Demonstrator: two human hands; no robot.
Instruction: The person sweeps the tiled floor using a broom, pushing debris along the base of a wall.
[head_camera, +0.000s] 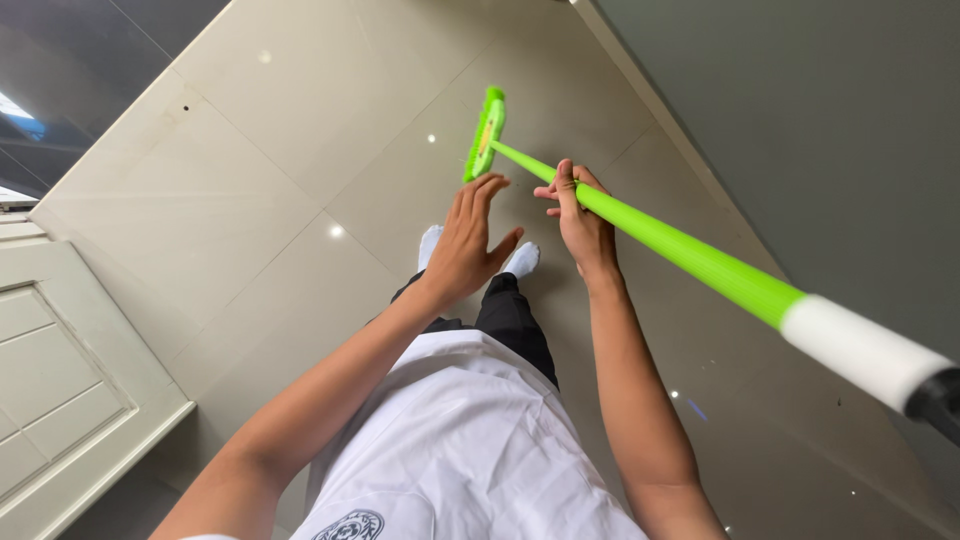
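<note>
A bright green broom with a green brush head (486, 133) rests on the glossy beige tiled floor (250, 140) ahead of my feet. Its long green handle (680, 245) runs back toward the camera and ends in a white grip with a black tip. My right hand (580, 215) is wrapped around the handle partway down. My left hand (470, 240) hovers just left of the handle with fingers spread, holding nothing. Below the hands I see my white socks, black trousers and white shirt.
A white panelled door or cabinet (60, 370) stands at the left. A grey wall (800, 130) with a pale skirting runs along the right side. Dark glass or an opening shows at the top left corner.
</note>
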